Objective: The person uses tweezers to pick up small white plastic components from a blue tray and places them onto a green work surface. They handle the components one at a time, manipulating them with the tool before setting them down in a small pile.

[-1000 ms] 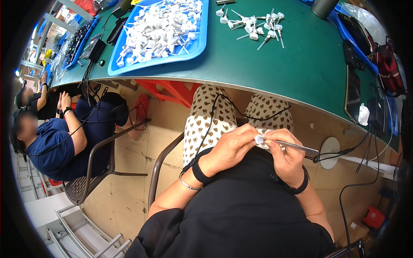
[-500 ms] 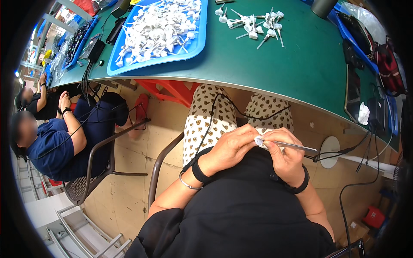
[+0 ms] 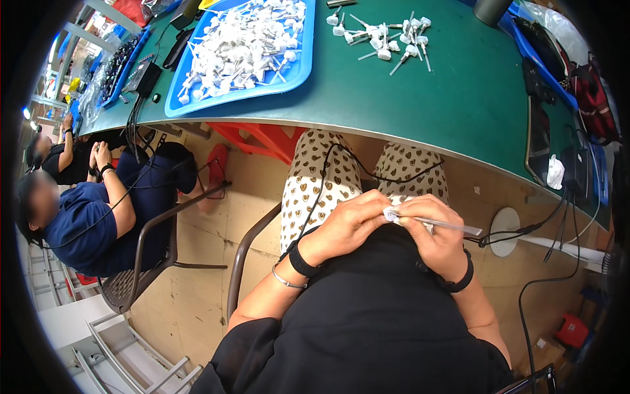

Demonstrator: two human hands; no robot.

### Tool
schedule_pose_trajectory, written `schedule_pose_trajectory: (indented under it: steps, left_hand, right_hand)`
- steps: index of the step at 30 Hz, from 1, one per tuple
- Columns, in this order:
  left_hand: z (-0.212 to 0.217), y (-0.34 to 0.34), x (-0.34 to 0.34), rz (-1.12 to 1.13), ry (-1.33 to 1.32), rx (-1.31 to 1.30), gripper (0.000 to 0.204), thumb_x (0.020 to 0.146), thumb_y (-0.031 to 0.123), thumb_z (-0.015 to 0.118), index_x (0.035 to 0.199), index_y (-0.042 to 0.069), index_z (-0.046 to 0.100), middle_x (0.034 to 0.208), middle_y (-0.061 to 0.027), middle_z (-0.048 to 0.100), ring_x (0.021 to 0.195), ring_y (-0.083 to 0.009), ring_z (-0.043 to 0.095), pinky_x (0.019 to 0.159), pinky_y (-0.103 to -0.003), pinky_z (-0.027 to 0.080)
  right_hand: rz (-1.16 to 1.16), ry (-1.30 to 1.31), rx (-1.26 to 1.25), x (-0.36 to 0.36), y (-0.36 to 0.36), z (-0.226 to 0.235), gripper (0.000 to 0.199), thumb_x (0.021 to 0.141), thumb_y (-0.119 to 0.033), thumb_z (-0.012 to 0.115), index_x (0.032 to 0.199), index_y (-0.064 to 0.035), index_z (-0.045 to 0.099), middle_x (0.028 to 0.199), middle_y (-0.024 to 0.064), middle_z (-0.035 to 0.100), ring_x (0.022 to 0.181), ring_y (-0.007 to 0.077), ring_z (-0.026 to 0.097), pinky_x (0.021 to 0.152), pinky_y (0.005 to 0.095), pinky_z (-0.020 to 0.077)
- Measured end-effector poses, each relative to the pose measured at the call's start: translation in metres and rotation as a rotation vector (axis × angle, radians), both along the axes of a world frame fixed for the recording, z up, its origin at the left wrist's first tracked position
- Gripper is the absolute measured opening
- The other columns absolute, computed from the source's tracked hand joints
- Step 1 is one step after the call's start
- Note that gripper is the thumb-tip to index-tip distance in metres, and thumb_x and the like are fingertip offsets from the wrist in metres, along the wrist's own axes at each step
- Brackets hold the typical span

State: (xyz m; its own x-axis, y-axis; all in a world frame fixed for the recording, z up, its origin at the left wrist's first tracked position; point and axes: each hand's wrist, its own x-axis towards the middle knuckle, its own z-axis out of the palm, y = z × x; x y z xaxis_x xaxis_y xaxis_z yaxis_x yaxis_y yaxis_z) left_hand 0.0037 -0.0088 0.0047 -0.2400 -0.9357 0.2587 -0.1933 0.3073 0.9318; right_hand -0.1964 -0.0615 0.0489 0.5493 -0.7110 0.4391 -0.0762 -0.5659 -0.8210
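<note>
Over my lap, both hands meet at a small white pump head [image 3: 391, 214] with a thin, pale dip tube [image 3: 462, 228] pointing to the right. My right hand [image 3: 434, 240] pinches it between thumb and fingers, with the tube running across that hand. From the other side my left hand [image 3: 351, 226] is closed, its fingertips at the white end and partly hidden. On the table, a blue tray [image 3: 303, 73] carries a heap of similar white pieces with stems. To the tray's right lies a loose group of such pieces [image 3: 384, 41].
The green table's edge [image 3: 367, 129] runs ahead of my knees. A black cable [image 3: 522, 289] hangs at my right, and another crosses my lap. A phone [image 3: 537, 148] and crumpled tissue [image 3: 555, 172] lie at right. A co-worker [image 3: 92, 217] sits at left beside a chair [image 3: 141, 262].
My hands stay together over my lap. The tube in my right hand has tilted slightly, and the white end has shifted a little to the left.
</note>
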Motion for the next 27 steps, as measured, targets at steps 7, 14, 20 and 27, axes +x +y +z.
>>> schedule_pose_trajectory:
  steps: [7,14,20,27]
  left_hand:
    - [0.012,0.0,0.004,0.031,0.023,0.003,0.016,0.098,0.003,0.066,0.112,-0.001,0.071,0.102,-0.0092,0.066,0.089,-0.0232,0.064,0.079,-0.034,0.052]
    - [0.118,-0.041,0.074,0.544,-0.185,-0.366,0.016,0.098,0.004,0.065,0.111,-0.002,0.074,0.095,-0.0046,0.068,0.075,-0.0077,0.058,0.07,-0.023,0.048]
    - [0.119,-0.128,0.212,1.064,-0.992,-0.551,0.053,0.087,0.016,0.077,0.136,0.001,0.061,0.138,-0.0199,0.059,0.117,-0.0332,0.063,0.102,-0.039,0.05]
    - [0.127,-0.16,0.061,0.433,-0.851,-0.452,0.026,0.088,0.016,0.075,0.11,0.003,0.073,0.109,-0.0166,0.07,0.107,-0.0358,0.065,0.093,-0.041,0.052]
  right_hand:
    - [-0.101,-0.264,0.332,-0.006,0.008,-0.003,0.017,0.096,-0.003,0.07,0.111,0.0033,0.066,0.105,0.0129,0.072,0.093,0.0177,0.07,0.082,0.0299,0.0566]
    - [-0.182,-0.326,0.368,-0.011,0.008,0.002,0.016,0.097,-0.003,0.069,0.111,0.0035,0.064,0.106,0.0129,0.071,0.092,0.0149,0.07,0.079,0.0265,0.0558]
    - [-0.153,-0.303,0.39,-0.009,0.008,0.009,0.014,0.097,-0.004,0.07,0.109,0.0024,0.066,0.102,0.0108,0.072,0.085,0.0122,0.068,0.075,0.0255,0.054]
    - [-0.189,-0.327,0.387,-0.013,0.004,0.009,0.015,0.096,-0.005,0.071,0.109,0.0015,0.066,0.101,0.0101,0.072,0.084,0.0115,0.067,0.075,0.0256,0.0537]
